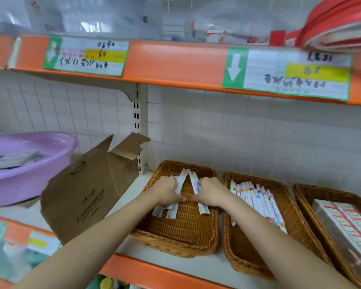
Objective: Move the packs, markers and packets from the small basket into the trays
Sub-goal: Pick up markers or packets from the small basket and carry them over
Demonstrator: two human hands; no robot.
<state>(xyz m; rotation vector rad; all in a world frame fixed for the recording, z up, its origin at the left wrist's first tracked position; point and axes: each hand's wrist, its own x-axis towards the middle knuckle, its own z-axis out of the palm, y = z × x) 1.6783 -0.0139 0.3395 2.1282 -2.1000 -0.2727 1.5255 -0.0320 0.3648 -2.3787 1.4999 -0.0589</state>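
A white shelf (196,265) with orange edging against a tiled wall carries three wicker trays. In the left tray (181,230), the left hand (167,191) and right hand (211,190) each grip long white packets (182,180).

I see a white shelf (196,265) carrying three wicker trays (181,230) at lower right, a cardboard box (88,195) and a purple basin (27,180) at left.

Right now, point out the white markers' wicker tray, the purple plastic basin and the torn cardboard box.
white markers' wicker tray (227,232), head view, left wall
purple plastic basin (19,184), head view, front wall
torn cardboard box (88,197), head view, printed side
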